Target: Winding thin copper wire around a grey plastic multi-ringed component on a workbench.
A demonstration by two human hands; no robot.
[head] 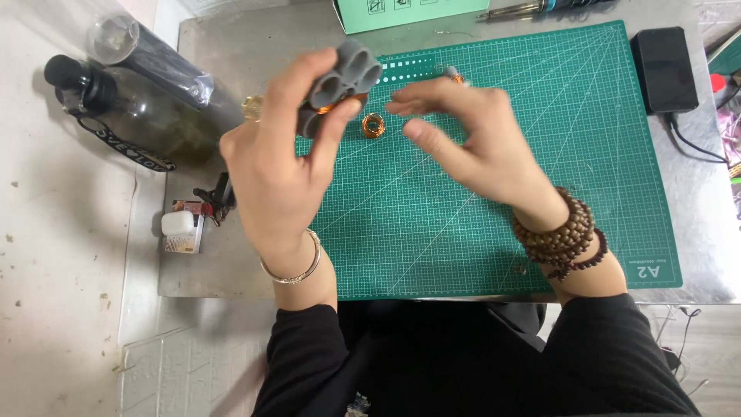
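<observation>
I'm looking at a small hobby electronics workbench: a green gridded cutting mat (540,154) covers a metal table (231,46). Beyond the mat's far edge lies a soldering iron (532,9), a black power adapter (664,68) sits at its right corner, and a copper wire coil (373,125) rests on it.

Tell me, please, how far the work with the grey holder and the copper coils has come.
Done: one copper coil sits in the grey holder with round sockets. In hand: the left hand holds that holder above the green cutting mat; the right hand hovers beside it, fingers spread. Left: another copper coil lies on the mat, and several sockets look empty.
</observation>
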